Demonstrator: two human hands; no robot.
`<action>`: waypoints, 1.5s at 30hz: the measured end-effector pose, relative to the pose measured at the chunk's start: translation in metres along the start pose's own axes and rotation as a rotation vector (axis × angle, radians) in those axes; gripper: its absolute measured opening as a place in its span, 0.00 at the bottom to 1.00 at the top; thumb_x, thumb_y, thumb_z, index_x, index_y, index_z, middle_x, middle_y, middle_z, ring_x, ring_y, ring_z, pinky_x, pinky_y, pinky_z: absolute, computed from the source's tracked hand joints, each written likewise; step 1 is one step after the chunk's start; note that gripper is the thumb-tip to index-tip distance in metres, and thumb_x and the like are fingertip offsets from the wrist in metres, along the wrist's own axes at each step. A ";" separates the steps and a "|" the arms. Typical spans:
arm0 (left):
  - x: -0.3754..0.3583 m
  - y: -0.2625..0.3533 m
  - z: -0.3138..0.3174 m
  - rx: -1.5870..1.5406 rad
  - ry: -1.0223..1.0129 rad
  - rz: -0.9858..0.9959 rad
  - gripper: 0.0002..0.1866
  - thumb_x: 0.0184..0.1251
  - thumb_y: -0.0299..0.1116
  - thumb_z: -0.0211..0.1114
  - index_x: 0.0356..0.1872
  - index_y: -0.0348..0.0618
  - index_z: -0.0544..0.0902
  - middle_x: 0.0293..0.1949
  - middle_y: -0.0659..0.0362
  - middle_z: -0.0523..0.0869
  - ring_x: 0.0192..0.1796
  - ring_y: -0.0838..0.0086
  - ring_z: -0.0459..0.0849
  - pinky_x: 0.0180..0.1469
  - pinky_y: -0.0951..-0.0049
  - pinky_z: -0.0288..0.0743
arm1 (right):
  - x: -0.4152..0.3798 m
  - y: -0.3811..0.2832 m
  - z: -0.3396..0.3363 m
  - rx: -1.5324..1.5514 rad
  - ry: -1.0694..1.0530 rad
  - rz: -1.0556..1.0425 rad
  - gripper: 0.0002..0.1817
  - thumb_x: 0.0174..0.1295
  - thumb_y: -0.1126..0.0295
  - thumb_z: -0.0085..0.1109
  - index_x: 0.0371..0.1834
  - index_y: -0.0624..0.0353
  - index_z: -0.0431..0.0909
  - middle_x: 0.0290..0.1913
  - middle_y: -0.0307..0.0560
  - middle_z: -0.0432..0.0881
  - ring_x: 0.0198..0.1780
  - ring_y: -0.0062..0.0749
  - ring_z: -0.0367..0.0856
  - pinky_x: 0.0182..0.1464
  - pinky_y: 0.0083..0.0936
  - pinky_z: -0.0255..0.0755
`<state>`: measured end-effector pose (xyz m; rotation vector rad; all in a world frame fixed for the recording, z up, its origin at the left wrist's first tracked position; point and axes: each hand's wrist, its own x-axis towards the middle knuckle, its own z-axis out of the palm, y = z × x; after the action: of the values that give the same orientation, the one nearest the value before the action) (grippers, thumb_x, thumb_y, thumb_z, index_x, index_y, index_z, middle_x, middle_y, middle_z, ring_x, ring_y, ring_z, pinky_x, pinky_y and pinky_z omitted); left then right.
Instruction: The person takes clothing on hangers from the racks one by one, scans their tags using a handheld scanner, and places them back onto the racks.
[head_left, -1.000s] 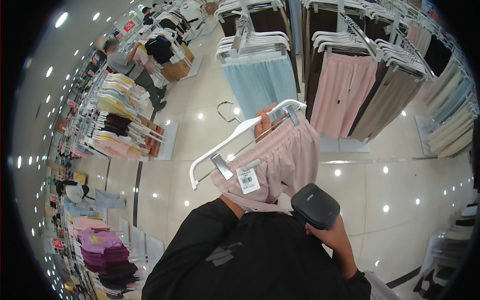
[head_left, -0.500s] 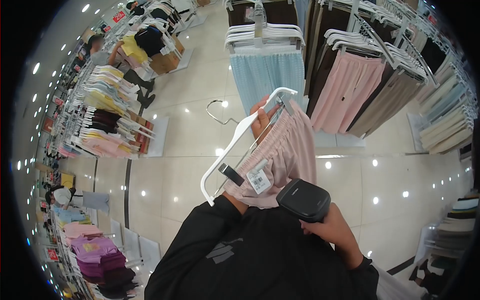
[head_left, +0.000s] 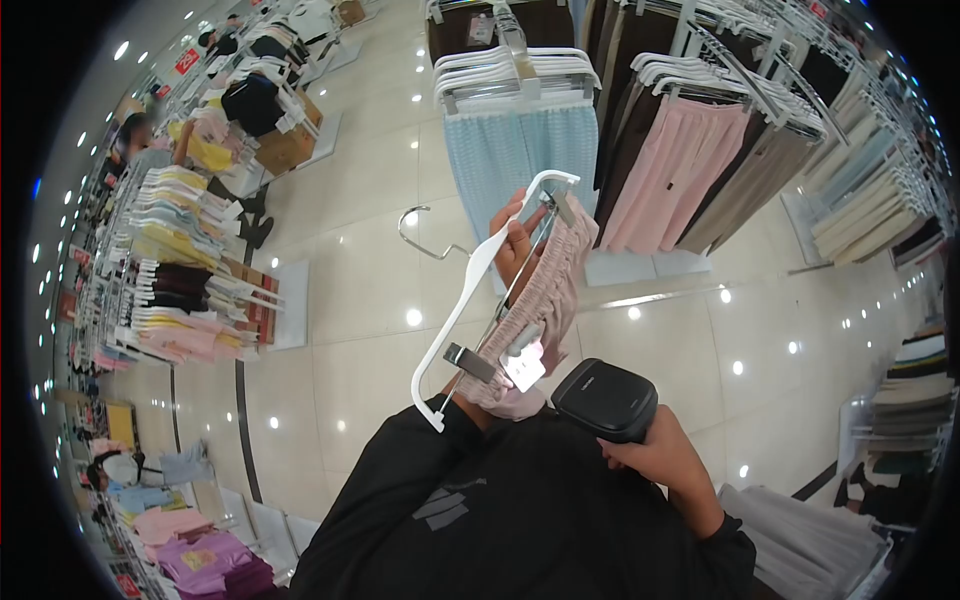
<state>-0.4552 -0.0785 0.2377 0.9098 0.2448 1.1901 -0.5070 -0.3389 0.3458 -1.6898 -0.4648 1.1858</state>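
My left hand [head_left: 513, 248] grips a white clothes hanger [head_left: 467, 290] near its upper end, fingers wrapped round it. Pink elastic-waist pants [head_left: 545, 290] hang from the hanger's clips, bunched and tilted in front of my chest. A white price tag [head_left: 523, 366] on the waistband is brightly lit, and its print cannot be read. In my right hand [head_left: 665, 455] is a black handheld barcode scanner [head_left: 605, 400], its head just right of the tag and apart from it. The scanner's handle is mostly hidden by its head and my fingers.
Light blue pants [head_left: 520, 160] and other pink pants [head_left: 670, 175] hang on racks ahead. Racks of shirts [head_left: 180, 230] line the left, where a person [head_left: 150, 150] stands. Grey garments [head_left: 800, 540] are at the lower right. Shiny tiled floor [head_left: 380, 350] runs between the racks.
The hanger and pants have turned and the pants' legs have folded in closer. The tag now glows brightly. The scanner has barely moved, while the view has shifted slightly.
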 end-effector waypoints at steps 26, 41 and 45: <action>-0.037 -0.038 0.033 0.480 -0.365 0.188 0.13 0.76 0.36 0.50 0.50 0.38 0.76 0.59 0.51 0.77 0.52 0.65 0.80 0.53 0.67 0.74 | -0.041 0.055 -0.048 0.364 0.247 -0.203 0.08 0.54 0.80 0.63 0.37 0.67 0.77 0.28 0.44 0.82 0.29 0.24 0.82 0.32 0.21 0.76; -0.085 -0.058 0.208 1.329 -0.684 0.955 0.09 0.47 0.22 0.66 0.32 0.44 0.82 0.42 0.57 0.82 0.49 0.59 0.79 0.59 0.54 0.66 | -0.112 0.146 -0.248 0.589 0.394 -0.581 0.17 0.58 0.75 0.56 0.50 0.68 0.72 0.31 0.55 0.80 0.29 0.38 0.81 0.33 0.31 0.77; -0.102 -0.061 0.243 1.349 -0.965 0.901 0.05 0.48 0.28 0.68 0.26 0.45 0.79 0.27 0.59 0.76 0.35 0.64 0.78 0.49 0.60 0.73 | -0.124 0.156 -0.292 0.609 0.378 -0.683 0.21 0.59 0.65 0.58 0.51 0.68 0.72 0.33 0.56 0.80 0.31 0.39 0.81 0.32 0.30 0.75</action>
<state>-0.3058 -0.2883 0.3193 2.8714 -0.2546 1.1198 -0.3426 -0.6457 0.2831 -1.0499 -0.3495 0.4212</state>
